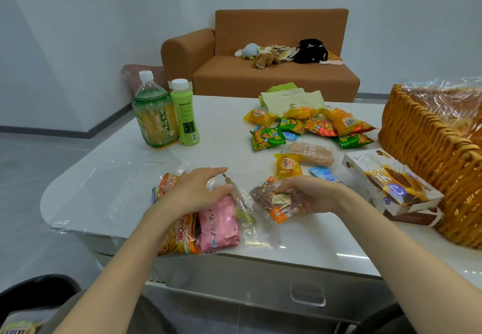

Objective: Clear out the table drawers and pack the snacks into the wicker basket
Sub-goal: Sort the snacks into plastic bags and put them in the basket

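Note:
My left hand (194,190) rests with straight fingers on a clear bag of snacks (208,221), pink and orange packets, at the table's near edge. My right hand (310,195) grips a brown cookie packet (276,203) just right of that bag. The wicker basket (427,156), lined with clear plastic, stands at the table's right end. Between hands and basket lie a white cake box (391,179) and several small green, yellow and orange snack packets (307,127). A drawer with a clear handle (307,297) sits closed under the table's front edge.
Two green drink bottles (167,114) stand at the back left of the white table (109,177). A pale green bag (292,98) lies at the far edge. Behind is a brown sofa (273,72) with plush toys. My knees are below the table.

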